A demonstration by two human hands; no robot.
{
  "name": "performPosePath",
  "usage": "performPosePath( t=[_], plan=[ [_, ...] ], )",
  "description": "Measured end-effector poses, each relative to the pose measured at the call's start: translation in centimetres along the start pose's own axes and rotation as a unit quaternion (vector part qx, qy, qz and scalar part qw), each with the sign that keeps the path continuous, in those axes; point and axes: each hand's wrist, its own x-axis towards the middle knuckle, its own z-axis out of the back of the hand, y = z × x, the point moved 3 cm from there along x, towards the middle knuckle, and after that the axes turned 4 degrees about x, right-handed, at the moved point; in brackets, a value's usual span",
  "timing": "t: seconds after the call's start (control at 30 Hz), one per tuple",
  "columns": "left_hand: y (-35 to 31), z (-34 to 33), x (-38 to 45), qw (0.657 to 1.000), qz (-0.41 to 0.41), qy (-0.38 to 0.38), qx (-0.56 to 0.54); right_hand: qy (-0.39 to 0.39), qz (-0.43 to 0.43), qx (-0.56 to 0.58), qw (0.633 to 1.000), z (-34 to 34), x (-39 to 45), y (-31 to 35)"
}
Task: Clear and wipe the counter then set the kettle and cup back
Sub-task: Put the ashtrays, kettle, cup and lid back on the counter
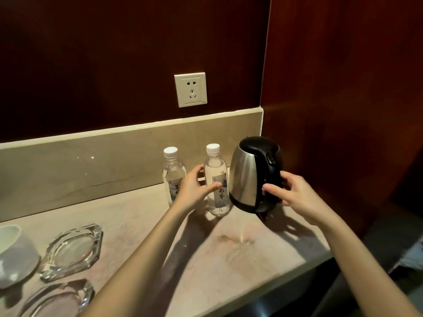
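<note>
A steel kettle with a black lid and handle hangs tilted just above the beige counter near the right wall. My right hand is wrapped around its handle. My left hand curls around the right one of two clear water bottles, thumb in front and fingers behind. The other bottle stands just to the left of it. A white cup lies at the far left edge, partly cut off.
Two glass ashtrays lie at the near left. A brownish stain marks the counter in front of the kettle. A wall socket sits above the backsplash. The counter's front edge drops off at the right.
</note>
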Motion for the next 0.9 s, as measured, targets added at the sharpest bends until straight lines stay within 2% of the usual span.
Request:
performPosePath(
  t=[0.23, 0.5, 0.67, 0.8, 0.9],
  plan=[
    [0.0, 0.1, -0.1, 1.000, 0.002, 0.003, 0.000, 0.018, 0.011, 0.015, 1.000, 0.1, -2.2, -0.1],
    [-0.1, -0.2, -0.3, 1.000, -0.007, 0.024, 0.003, 0.034, 0.050, -0.022, 0.998, -0.3, -5.8, 0.6],
    [-0.1, 2.0, -2.2, 0.999, -0.001, 0.033, 0.013, 0.043, 0.061, -0.029, 0.997, -1.2, -8.0, 0.7],
    [0.4, 4.3, -4.8, 0.997, 0.000, 0.077, -0.005, 0.071, 0.068, -0.028, 0.995, -2.5, -10.2, 1.3],
    [0.6, 6.2, -6.2, 0.995, -0.002, 0.101, 0.020, 0.101, 0.074, -0.008, 0.992, -4.4, -11.8, 2.2]
  ],
)
